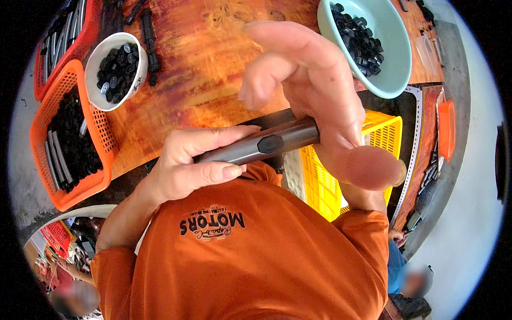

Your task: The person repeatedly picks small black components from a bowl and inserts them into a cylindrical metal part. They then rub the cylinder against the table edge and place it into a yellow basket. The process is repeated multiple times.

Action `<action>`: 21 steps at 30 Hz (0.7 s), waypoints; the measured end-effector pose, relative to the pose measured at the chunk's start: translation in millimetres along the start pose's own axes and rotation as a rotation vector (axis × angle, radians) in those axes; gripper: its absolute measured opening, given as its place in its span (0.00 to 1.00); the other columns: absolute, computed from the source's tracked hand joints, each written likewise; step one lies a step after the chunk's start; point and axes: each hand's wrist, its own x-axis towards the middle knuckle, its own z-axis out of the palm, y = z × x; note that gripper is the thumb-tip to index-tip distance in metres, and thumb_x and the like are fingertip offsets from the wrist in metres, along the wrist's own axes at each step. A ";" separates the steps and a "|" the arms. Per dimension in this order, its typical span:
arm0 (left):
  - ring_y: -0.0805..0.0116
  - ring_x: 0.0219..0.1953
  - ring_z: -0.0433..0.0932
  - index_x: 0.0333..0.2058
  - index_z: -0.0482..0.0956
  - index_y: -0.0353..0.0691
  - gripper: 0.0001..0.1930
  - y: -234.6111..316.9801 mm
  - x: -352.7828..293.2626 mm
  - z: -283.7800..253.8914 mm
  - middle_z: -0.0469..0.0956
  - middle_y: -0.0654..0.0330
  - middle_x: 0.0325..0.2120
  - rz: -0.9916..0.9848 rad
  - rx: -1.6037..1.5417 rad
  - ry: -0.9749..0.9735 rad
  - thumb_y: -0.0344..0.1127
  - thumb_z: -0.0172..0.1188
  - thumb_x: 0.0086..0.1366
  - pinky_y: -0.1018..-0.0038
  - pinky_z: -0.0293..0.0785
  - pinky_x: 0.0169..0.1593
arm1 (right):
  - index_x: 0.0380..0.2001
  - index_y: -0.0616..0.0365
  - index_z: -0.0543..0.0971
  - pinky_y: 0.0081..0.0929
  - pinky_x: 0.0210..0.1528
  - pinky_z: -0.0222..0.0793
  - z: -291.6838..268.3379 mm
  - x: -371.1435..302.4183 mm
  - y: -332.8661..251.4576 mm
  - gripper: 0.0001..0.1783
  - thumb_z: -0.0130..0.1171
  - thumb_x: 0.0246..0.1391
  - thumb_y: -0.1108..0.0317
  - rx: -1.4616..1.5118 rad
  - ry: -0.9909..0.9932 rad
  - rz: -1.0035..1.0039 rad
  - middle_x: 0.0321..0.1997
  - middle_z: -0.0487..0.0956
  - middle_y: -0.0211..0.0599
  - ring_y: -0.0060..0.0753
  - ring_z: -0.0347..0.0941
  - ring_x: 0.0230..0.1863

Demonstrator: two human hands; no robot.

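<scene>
A dark grey tube-shaped handle [234, 152] with a black oval piece [270, 144] set in its side lies slantwise in front of my chest. My left hand [184, 162] is closed round its left end, fingers on the far side and thumb along the near side. At the other end, the palm of my right hand [333, 101] rests against the tube. The right fingers are stretched out and bent a little, apart from each other, and the thumb points away from the tube. The tube's right tip is hidden by that palm.
On the wooden table [186, 69] stand a white bowl [89, 66] and a pale blue basin [401, 50], both holding small black parts. Orange baskets [109, 133] with black pieces and tubes are at left. A yellow crate [322, 181] is at right. Two people appear at the lower corners.
</scene>
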 end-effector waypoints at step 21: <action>0.76 0.18 0.71 0.50 0.71 0.32 0.20 -1.5 -0.4 -27.7 0.71 0.64 0.20 -0.497 -0.398 -0.208 0.41 0.55 0.65 0.80 0.67 0.21 | 0.63 0.66 0.55 0.38 0.60 0.54 19.9 -6.0 31.2 0.56 0.31 0.50 0.23 -0.104 0.042 0.114 0.61 0.65 0.49 0.43 0.61 0.61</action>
